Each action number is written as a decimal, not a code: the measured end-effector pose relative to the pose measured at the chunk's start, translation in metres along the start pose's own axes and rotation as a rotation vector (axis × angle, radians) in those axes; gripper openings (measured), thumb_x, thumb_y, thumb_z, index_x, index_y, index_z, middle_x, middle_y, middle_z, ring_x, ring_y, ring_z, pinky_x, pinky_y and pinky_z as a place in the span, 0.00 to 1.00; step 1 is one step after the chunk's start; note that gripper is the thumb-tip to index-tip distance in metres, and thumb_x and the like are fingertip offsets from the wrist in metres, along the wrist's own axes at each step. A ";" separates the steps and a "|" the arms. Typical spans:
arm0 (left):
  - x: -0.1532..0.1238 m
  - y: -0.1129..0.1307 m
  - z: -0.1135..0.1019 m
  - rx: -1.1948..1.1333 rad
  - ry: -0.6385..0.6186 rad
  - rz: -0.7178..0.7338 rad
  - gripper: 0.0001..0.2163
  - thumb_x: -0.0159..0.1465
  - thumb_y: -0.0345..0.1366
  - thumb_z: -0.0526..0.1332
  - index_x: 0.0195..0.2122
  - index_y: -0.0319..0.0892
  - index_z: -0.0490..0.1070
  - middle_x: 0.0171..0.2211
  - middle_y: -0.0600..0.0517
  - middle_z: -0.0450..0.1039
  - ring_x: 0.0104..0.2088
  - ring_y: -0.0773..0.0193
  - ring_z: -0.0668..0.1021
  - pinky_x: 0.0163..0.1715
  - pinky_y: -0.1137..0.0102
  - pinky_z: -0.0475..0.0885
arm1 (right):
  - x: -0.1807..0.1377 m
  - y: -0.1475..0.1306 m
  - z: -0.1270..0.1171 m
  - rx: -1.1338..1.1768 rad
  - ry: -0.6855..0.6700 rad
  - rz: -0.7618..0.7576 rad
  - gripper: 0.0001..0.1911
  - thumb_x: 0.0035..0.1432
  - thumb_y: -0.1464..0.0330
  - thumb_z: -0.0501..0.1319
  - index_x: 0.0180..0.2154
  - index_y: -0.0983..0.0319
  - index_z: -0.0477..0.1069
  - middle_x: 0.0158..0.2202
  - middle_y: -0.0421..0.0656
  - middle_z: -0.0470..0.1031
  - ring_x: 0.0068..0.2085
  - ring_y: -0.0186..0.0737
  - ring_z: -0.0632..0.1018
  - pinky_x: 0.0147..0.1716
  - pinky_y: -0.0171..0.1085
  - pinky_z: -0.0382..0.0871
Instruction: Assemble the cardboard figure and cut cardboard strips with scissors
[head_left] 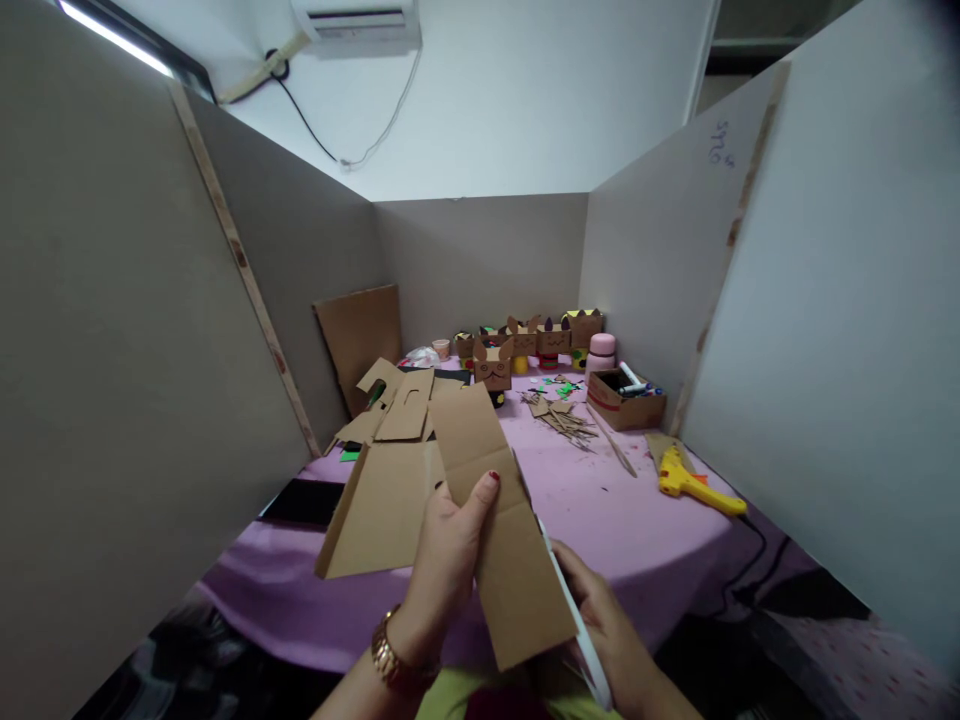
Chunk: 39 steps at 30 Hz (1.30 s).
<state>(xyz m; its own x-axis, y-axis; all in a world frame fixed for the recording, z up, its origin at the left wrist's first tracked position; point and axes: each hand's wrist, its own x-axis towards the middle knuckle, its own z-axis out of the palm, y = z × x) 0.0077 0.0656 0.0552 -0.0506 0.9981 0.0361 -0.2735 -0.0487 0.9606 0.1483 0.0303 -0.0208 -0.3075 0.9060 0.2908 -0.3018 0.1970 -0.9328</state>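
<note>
My left hand (450, 545), with a watch on the wrist, grips a long creased strip of brown cardboard (517, 560) with the thumb on top. The strip slants above the table's front edge. Along its right edge my right hand (600, 610) is closed on white-handled scissors (589, 645), seen edge-on; the cardboard hides most of the blades. Beneath and left of the strip lies a larger folded cardboard piece (382, 505).
Cardboard animal figures (493, 368) stand at the back. Cardboard scraps (562, 420) lie mid-table. To the right are a box of markers (626, 405), a pink bottle (601, 352) and a yellow glue gun (694, 487) with a cord. Partitions (247, 250) enclose the purple-covered table (577, 500).
</note>
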 end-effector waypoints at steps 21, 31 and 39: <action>-0.002 -0.003 -0.001 0.028 0.025 0.008 0.15 0.54 0.42 0.62 0.40 0.39 0.70 0.33 0.46 0.78 0.26 0.61 0.79 0.27 0.69 0.74 | -0.001 -0.008 0.000 -0.021 -0.057 -0.021 0.26 0.51 0.63 0.63 0.53 0.58 0.63 0.49 0.46 0.73 0.48 0.48 0.72 0.46 0.40 0.66; -0.005 -0.006 0.000 0.029 0.043 -0.010 0.15 0.54 0.41 0.62 0.41 0.39 0.69 0.35 0.46 0.78 0.30 0.59 0.79 0.29 0.68 0.74 | -0.001 -0.011 -0.002 -0.014 -0.052 0.007 0.24 0.52 0.64 0.62 0.51 0.60 0.65 0.46 0.47 0.75 0.47 0.49 0.73 0.42 0.39 0.68; -0.007 -0.008 0.001 0.015 0.047 -0.036 0.16 0.54 0.43 0.61 0.41 0.40 0.68 0.33 0.47 0.78 0.28 0.59 0.79 0.26 0.69 0.74 | -0.002 -0.009 0.001 0.089 0.000 0.077 0.24 0.45 0.68 0.67 0.46 0.61 0.70 0.42 0.45 0.77 0.45 0.48 0.75 0.41 0.38 0.69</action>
<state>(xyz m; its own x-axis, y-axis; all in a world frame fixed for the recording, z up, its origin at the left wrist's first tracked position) 0.0109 0.0594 0.0479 -0.0860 0.9962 -0.0115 -0.2617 -0.0114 0.9651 0.1506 0.0264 -0.0131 -0.3324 0.9174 0.2190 -0.3563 0.0928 -0.9297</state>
